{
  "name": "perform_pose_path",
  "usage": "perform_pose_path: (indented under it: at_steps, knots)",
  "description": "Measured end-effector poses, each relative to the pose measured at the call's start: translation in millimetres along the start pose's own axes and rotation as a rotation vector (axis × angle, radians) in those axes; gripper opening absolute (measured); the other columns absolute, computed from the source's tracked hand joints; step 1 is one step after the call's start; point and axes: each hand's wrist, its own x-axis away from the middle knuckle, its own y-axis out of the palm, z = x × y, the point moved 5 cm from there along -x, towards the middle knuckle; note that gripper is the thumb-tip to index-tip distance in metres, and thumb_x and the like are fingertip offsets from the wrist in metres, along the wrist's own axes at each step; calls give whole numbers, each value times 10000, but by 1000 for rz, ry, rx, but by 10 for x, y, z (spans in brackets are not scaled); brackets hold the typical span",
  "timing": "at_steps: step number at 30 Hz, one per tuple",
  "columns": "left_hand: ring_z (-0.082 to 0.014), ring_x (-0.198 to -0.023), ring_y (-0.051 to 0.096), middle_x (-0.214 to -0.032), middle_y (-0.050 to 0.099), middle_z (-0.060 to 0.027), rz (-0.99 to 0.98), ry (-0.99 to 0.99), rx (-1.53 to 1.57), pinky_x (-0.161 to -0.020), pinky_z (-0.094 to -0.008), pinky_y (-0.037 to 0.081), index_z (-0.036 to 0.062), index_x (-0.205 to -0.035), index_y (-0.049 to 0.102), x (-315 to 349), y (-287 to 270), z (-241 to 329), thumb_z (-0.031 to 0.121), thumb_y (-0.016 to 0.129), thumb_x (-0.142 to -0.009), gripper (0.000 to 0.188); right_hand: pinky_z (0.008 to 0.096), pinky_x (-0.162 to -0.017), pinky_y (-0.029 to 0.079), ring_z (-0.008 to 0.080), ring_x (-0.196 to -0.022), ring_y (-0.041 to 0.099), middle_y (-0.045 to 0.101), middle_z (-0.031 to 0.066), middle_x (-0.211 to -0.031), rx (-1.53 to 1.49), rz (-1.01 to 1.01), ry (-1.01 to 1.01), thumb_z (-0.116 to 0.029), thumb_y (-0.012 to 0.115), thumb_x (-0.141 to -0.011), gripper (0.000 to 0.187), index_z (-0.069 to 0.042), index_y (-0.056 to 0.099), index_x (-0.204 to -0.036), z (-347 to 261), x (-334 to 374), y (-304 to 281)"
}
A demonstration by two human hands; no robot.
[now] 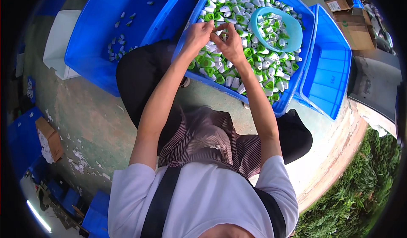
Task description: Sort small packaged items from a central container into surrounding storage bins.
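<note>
1. Biggest thing up front: a blue crate (296, 9) stuffed with small white and green plastic caps (254, 68), sitting straight ahead, far from the body.
2. Left of it, another blue crate (91, 47) with just a few loose pieces scattered inside. To the right, a third blue bin (328, 75) tipped on its side.
3. Far right: cardboard boxes (354, 24); grass along the near right edge.
4. A light blue bowl (292, 26) rests on the caps, holding a few more.
5. Left hand (197, 34) and right hand (231, 45) meet over the pile, fingertips touching, pinching something tiny between them. Can't tell which piece; the fingers block it.
</note>
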Motion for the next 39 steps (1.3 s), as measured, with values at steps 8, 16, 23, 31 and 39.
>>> perform_pose_path:
  at_steps: [8, 16, 23, 31, 39]
  knots:
    - [-391, -918, 641, -925, 668, -235, 241, 141, -406, -810, -449, 501, 9, -955, 654, -80, -112, -40, 331, 541, -893, 347, 488, -661, 496, 429, -768, 635, 650, 232, -781, 494, -110, -36, -375, 669, -815, 457, -120, 538, -1170, 360, 124, 139]
    - [-70, -558, 445, -664, 518, 34, -106, 51, -4, -466, -240, 341, 56, -845, 628, 4, 222, -45, 398, 602, -914, 351, 261, -504, 449, 125, -533, 560, 608, 63, -699, -25, 91, -85, -234, 664, -867, 365, -33, 542, -1147, 111, 137, 52]
    - [-89, -764, 518, -885, 610, -38, -354, 109, 920, -633, -240, 422, 2, -1084, 641, 197, 295, 373, 131, 543, -912, 236, 236, -366, 311, 95, -427, 451, 552, 43, -649, -951, 227, 270, -204, 618, -913, 224, -55, 508, -1039, -135, 159, -123]
    - [-89, -705, 531, -891, 641, -28, -265, -7, 613, -559, -230, 381, -20, -978, 658, 261, 277, 331, 463, 588, -883, 497, 231, -412, 367, 64, -490, 482, 596, 58, -740, -385, 202, 20, -174, 668, -863, 230, 2, 552, -956, -336, 213, -270]
    - [-79, -414, 400, -641, 589, -86, -301, -222, 834, -367, -218, 245, -9, -808, 619, 201, 200, 162, 530, 475, -941, 574, 214, -360, 331, 73, -417, 457, 562, 13, -635, -554, 91, 103, -195, 664, -846, 254, -4, 586, -994, -156, 127, -831]
